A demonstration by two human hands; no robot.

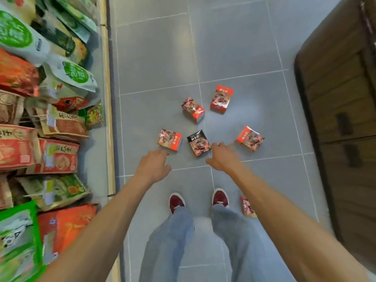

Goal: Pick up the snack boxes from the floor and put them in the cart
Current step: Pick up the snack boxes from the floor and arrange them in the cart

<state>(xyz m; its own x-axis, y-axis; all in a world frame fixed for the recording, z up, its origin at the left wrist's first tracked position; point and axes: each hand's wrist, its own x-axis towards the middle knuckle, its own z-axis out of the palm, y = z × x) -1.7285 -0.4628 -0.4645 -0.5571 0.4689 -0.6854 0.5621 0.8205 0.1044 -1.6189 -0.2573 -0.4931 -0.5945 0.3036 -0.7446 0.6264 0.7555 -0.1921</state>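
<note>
Several snack boxes lie on the grey tiled floor (158,58). A red box (169,139) sits just beyond my left hand (154,164). A black-topped box (198,142) lies between my hands. Another red box (250,138) is past my right hand (222,156). Two more red boxes (192,109) (221,99) lie farther away. One box (247,206) rests by my right shoe, partly hidden by my right forearm. Both hands reach down with loose fingers and hold nothing. No cart is in view.
Store shelves (107,98) packed with snack bags (50,123) run along the left. A dark brown cabinet (341,119) stands on the right. My legs in jeans and red shoes (177,201) stand on the tiles below the boxes.
</note>
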